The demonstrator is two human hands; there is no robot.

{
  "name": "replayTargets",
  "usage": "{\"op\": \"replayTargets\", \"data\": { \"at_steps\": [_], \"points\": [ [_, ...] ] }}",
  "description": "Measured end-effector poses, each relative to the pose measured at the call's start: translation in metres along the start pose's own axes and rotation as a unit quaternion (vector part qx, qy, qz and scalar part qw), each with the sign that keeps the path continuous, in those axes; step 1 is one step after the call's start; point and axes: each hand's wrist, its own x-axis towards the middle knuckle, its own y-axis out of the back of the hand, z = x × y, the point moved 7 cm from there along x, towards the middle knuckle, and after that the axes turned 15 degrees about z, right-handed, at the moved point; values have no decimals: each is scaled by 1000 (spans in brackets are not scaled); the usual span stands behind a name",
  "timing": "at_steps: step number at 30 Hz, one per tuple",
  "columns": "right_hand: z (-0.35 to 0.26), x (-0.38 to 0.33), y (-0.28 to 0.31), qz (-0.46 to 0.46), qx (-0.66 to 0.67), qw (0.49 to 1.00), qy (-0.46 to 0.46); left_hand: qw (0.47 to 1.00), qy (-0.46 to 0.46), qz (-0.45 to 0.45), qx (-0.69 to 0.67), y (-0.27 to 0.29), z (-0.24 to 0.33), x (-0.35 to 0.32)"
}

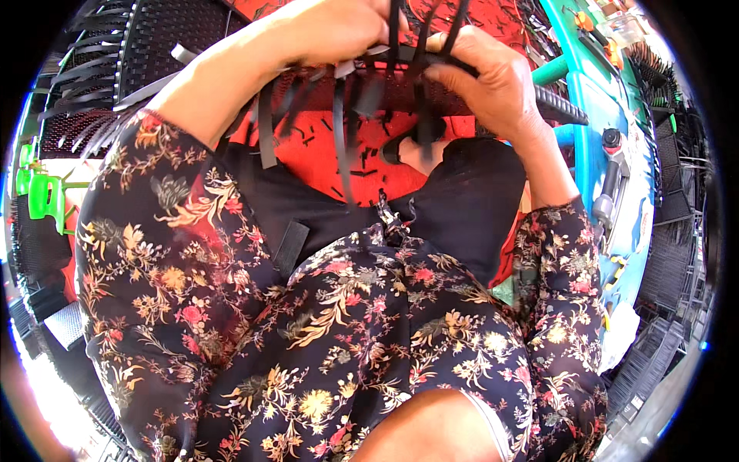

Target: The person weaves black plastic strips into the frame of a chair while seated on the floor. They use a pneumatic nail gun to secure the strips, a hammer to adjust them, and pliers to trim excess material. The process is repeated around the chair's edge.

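Black, flat plastic-looking strips [266, 135] dangle from a dark, ribbed woven piece [560, 105] above the lap. Right hand [493, 77] pinches a strip near its edge; left hand [339, 35] sits alongside, fingers hidden, grip can't tell. Free ends hang close together, so could tangle or get mixed up. Teal plastic frame [583, 92] crowds the right end; open room below, over red floor [312, 160].

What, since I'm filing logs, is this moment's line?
left hand: at strips; right hand: at strips; grips: unclear; red surface: dark scraps
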Motion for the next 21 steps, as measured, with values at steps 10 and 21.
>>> {"op": "replayTargets", "data": {
  "at_steps": [10,21],
  "points": [
    [14,16,4,-10,175,968,-179,846,-517,39,120,-31,132,-180],
    [40,-6,-4,53,249,938,-236,811,-397,321,287,-50,49,-37]
  ]
}}
